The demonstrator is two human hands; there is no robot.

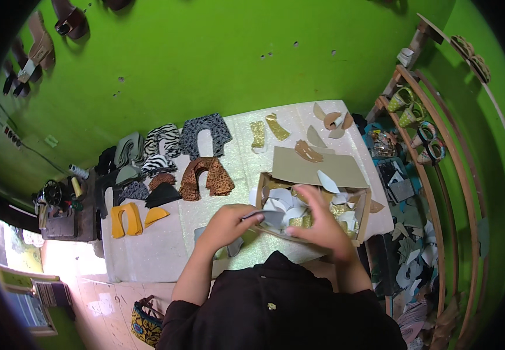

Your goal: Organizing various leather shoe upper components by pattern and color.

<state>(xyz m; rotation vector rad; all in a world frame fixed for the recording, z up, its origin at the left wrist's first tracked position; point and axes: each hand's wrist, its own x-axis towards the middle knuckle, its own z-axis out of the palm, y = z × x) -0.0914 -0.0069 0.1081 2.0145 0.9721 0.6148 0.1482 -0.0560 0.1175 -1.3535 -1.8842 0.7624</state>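
My left hand (229,224) pinches a grey curved cut piece (273,218) at the near left edge of an open cardboard box (364,224). My right hand (322,227) is over the box, thumb and fingers spread apart with nothing visible between them. Inside lie white cut pieces (278,196) and gold glitter pieces (339,209), jumbled together. The box's flap (313,166) is folded back, away from me. Partly hidden by my left wrist, more grey pieces (234,248) rest on the table's near side.
On the pale table (165,256), left, are stacked cut pieces: yellow (116,224), brown spotted (189,185), zebra-striped (171,140) and grey patterned (220,134). A sewing machine (54,195) stands far left. Wooden racks (424,122) with sandals (404,99) border the right.
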